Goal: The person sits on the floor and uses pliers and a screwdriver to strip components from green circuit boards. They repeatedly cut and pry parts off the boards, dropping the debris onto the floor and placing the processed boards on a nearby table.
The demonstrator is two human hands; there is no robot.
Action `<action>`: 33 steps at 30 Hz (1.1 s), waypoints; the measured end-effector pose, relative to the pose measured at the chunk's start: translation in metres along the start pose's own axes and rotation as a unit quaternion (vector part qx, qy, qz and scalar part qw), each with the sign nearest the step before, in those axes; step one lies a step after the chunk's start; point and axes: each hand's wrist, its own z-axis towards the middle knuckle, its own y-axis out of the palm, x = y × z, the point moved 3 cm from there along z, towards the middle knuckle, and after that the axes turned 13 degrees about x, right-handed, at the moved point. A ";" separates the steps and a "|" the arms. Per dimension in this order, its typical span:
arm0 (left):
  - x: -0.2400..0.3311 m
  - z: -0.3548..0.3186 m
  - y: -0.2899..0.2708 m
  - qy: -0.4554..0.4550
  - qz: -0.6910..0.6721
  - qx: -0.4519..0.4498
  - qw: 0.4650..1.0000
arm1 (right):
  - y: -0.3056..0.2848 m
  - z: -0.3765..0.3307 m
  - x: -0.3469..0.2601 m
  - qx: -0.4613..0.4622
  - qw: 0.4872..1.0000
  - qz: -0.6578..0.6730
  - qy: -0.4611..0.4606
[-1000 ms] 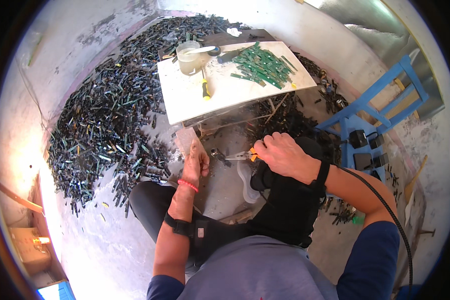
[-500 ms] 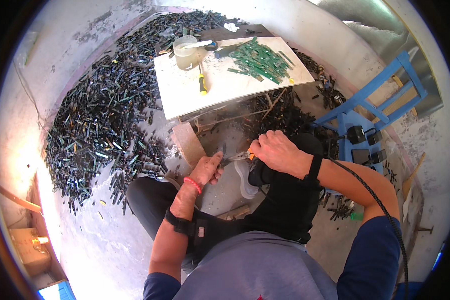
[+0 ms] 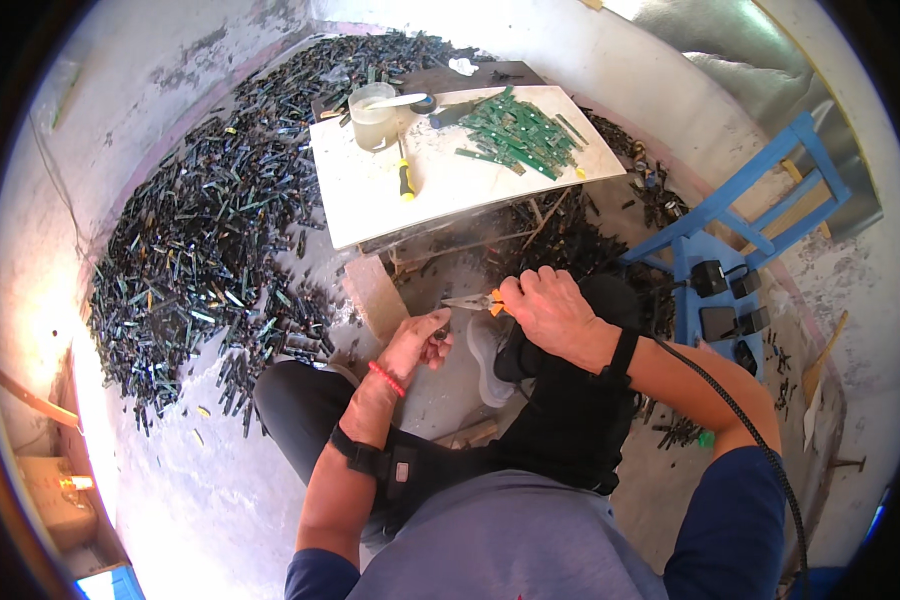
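Observation:
My right hand (image 3: 558,318) is wrapped round the orange handles of long-nose pliers (image 3: 467,303), whose metal jaws point left. The tips of the jaws lie just above and beyond the fingers of my left hand (image 3: 415,345). Those left fingers are curled and pinched on a small dark piece (image 3: 441,334), mostly hidden and too small to name. Past my hands stands a low white-topped table (image 3: 370,215). On it lie a heap of green circuit board strips (image 3: 520,132), a cloudy plastic cup (image 3: 373,125) with a pale stick across it, and a yellow-and-black screwdriver (image 3: 406,180).
A large heap of dark narrow parts (image 3: 200,240) covers the floor to the left and behind the table. To the right is a blue chair (image 3: 760,225) with black devices on its seat. A tan board (image 3: 374,295) leans near the table's front. A black cable (image 3: 735,380) runs along my right arm.
The plier jaws have come up and away from my left fingertips, and now show more plainly. My left hand has stayed nearly in place, its fingers still curled. The view has shifted slightly.

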 end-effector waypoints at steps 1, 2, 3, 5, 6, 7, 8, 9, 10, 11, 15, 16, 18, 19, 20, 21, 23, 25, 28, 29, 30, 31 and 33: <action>0.000 -0.001 0.000 0.000 -0.006 -0.008 1.000 | -0.001 0.002 -0.001 0.001 1.000 -0.002 0.000; 0.000 0.000 0.000 0.003 -0.001 -0.019 1.000 | -0.002 0.003 -0.001 0.003 1.000 -0.004 0.000; -0.001 0.001 -0.001 0.005 0.003 -0.031 0.999 | -0.003 0.003 -0.001 0.003 1.000 -0.005 0.003; -0.002 0.002 -0.001 0.012 0.003 -0.041 0.999 | -0.002 0.003 -0.001 0.003 1.000 -0.007 0.007; 0.000 0.000 0.001 0.017 -0.001 -0.036 0.999 | -0.003 0.003 -0.001 0.007 1.000 -0.006 0.007; 0.001 -0.001 0.002 0.022 -0.005 -0.032 0.999 | -0.003 0.003 -0.001 0.011 1.000 -0.006 0.007; 0.001 -0.001 0.002 0.021 0.006 -0.024 0.999 | -0.003 0.004 -0.001 0.015 1.000 -0.006 0.006; -0.001 0.000 0.001 0.019 0.015 -0.016 1.000 | -0.003 0.004 -0.002 0.014 1.000 -0.006 0.007; -0.002 0.001 0.001 0.018 0.024 -0.008 1.000 | -0.002 0.005 -0.003 0.013 1.000 -0.006 0.007; -0.001 0.000 0.001 0.024 0.037 0.003 0.999 | -0.001 0.005 -0.003 0.012 1.000 -0.006 0.007; 0.001 -0.001 0.003 0.040 0.040 0.018 0.998 | 0.006 0.005 -0.002 -0.052 0.993 0.072 0.082; 0.002 -0.001 0.003 0.044 0.029 0.017 0.998 | 0.006 0.006 -0.001 -0.070 0.987 0.101 0.105; 0.002 0.000 0.001 0.023 -0.019 -0.006 1.000 | 0.006 0.008 -0.002 -0.124 0.968 0.157 0.149; 0.003 0.000 0.000 0.013 -0.042 -0.018 0.999 | 0.006 0.011 -0.001 -0.160 0.955 0.184 0.169; 0.004 0.000 0.000 0.008 -0.052 -0.031 0.998 | 0.007 0.012 -0.001 -0.196 0.939 0.210 0.189; 0.006 -0.001 0.001 0.003 -0.062 -0.046 0.997 | 0.013 0.009 0.001 -0.204 0.930 0.236 0.195; 0.009 -0.002 0.004 0.002 -0.068 -0.066 0.995 | 0.028 0.001 0.006 -0.220 0.908 0.288 0.208; 0.009 -0.004 0.000 0.011 -0.064 -0.067 0.996 | 0.016 0.012 0.005 -0.335 0.794 0.395 0.318; 0.011 -0.005 0.001 0.031 -0.049 -0.094 0.994 | 0.017 0.000 0.001 -0.383 0.604 0.557 0.422; 0.011 -0.005 0.002 0.028 -0.052 -0.104 0.993 | 0.018 -0.006 0.000 -0.377 0.539 0.609 0.444; 0.010 -0.005 0.003 0.025 -0.054 -0.111 0.992 | 0.018 -0.008 0.000 -0.377 0.528 0.618 0.444; 0.010 -0.005 0.003 0.021 -0.057 -0.118 0.991 | 0.017 -0.009 0.001 -0.377 0.517 0.627 0.444; 0.012 -0.006 0.004 0.022 -0.056 -0.093 0.994 | 0.019 -0.010 0.001 -0.377 0.526 0.622 0.441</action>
